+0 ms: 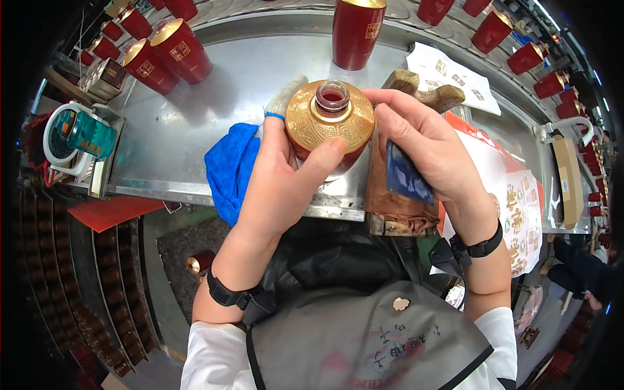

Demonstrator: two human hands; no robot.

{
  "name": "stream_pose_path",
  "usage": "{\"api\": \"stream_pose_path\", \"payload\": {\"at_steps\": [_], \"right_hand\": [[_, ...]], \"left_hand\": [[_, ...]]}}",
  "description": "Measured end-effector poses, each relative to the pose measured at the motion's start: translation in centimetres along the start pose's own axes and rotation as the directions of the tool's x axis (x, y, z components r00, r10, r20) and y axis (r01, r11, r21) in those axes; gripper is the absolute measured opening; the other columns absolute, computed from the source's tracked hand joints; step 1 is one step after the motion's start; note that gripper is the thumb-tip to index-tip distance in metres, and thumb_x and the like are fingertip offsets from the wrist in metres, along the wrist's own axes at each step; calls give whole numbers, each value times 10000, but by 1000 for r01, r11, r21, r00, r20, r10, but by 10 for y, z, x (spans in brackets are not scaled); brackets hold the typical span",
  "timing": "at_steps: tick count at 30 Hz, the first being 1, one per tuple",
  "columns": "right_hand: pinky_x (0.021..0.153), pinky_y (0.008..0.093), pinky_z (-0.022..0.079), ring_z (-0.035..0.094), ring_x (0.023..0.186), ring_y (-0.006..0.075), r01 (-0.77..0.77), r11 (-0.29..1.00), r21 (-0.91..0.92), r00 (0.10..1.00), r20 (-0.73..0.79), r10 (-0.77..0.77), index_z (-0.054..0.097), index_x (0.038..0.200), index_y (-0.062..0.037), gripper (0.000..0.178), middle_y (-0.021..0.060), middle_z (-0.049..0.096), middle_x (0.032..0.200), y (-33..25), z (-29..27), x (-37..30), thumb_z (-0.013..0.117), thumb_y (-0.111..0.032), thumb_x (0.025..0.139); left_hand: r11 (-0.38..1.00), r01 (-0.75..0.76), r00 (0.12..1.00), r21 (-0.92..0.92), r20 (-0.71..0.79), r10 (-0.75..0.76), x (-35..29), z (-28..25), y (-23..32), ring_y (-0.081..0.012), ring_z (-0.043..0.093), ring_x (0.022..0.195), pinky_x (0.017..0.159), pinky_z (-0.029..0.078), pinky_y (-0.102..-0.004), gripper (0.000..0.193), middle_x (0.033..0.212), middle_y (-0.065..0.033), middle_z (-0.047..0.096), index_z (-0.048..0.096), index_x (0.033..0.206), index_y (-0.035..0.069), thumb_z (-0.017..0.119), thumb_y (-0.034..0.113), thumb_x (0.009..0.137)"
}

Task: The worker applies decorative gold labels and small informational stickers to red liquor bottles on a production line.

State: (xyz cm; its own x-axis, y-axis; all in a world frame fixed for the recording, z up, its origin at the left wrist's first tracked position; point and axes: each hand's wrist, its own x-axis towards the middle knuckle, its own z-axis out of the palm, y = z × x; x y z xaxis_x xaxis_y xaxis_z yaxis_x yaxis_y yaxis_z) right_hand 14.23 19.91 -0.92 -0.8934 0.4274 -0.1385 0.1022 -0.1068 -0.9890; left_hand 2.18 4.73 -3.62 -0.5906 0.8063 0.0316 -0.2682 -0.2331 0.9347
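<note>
Grey apron [292,344], worn, nearest the camera; dark edging, handwritten marks and a small pale patch on the front.

Left hand [278,179]: grip closed on a red bottle [330,123], thumb on the patterned gold shoulder, fingers around the left side. Blue band [273,116] on one finger. Bottle held over the near part of the bench, glass mouth uncapped and facing the camera.

Right hand [432,146]: grip closed on a flat dark-blue piece [406,174], glossy, pointing down toward the near edge; forefinger reaching to the bottle's right side, contact unclear. Black strap with a small device on each wrist.

Metal bench [227,84], beneath both hands. Beside the left hand, one bright blue cloth [233,169], crumpled and hanging over the front edge. Under the right hand, one brown-wrapped block [383,195]; beyond it, a piece of worn wood [442,97].

Farther right: white label sheet [455,75], red and white papers. Far side: one upright red-and-gold bottle [356,39]. Far left: two similar bottles, side by side; near the left end, a white-and-teal fan [71,133].

Floor: one small red-and-gold bottle [200,262], lying down.
</note>
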Motion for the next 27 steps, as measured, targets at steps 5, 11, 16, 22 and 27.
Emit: {"api": "stream_pose_path", "payload": {"at_steps": [5, 11, 16, 22, 27], "right_hand": [[584, 165, 382, 472, 674, -22, 0, 1000, -22, 1000, -4, 0, 568, 1293, -30, 431, -74, 578, 766, 3, 2, 0, 616, -325, 982], [736, 177, 464, 562, 849, 23, -31, 996, 87, 999, -24, 33, 572, 1286, -32, 378, -22, 633, 962, -6, -8, -18, 592, -272, 995], [782, 197, 492, 598, 916, 51, 1, 989, 151, 994, -112, 16, 494, 1322, 1, 389, 19, 641, 999, 0, 5, -48, 596, -69, 953], [764, 175, 484, 598, 895, 36, -19, 980, 199, 997, -63, 32, 520, 1182, -3, 299, 19, 640, 1003, 13, 16, -57, 648, -9, 911], [735, 163, 475, 591, 862, 23, 13, 986, 169, 995, -102, 4, 520, 1145, -7, 275, 16, 639, 985, 10, 20, -56, 656, -8, 906]], "left_hand": [[991, -27, 997, 133, 80, 16, -1, -10, -6, -193, 500, 1257, 1059, 412, -353, 805, 1359, -142, 476, 210, 1458, -34, 712, 40, 834], [951, -185, 978, 247, 143, 153, 0, -22, -12, -225, 451, 1320, 1109, 352, -361, 941, 1405, -162, 447, 170, 1497, -13, 764, 45, 769], [840, -336, 939, 425, 223, 263, 5, -22, -7, -226, 433, 1340, 1120, 343, -373, 931, 1442, -140, 423, 220, 1505, 15, 731, -82, 733], [852, -318, 948, 416, 166, 273, 3, -19, -10, -221, 483, 1292, 1081, 405, -370, 893, 1408, -138, 466, 252, 1493, 13, 731, -79, 746], [862, -302, 953, 406, 124, 275, 2, -17, -9, -215, 515, 1262, 1074, 393, -362, 883, 1374, -126, 502, 319, 1459, 19, 820, 50, 733]]}}
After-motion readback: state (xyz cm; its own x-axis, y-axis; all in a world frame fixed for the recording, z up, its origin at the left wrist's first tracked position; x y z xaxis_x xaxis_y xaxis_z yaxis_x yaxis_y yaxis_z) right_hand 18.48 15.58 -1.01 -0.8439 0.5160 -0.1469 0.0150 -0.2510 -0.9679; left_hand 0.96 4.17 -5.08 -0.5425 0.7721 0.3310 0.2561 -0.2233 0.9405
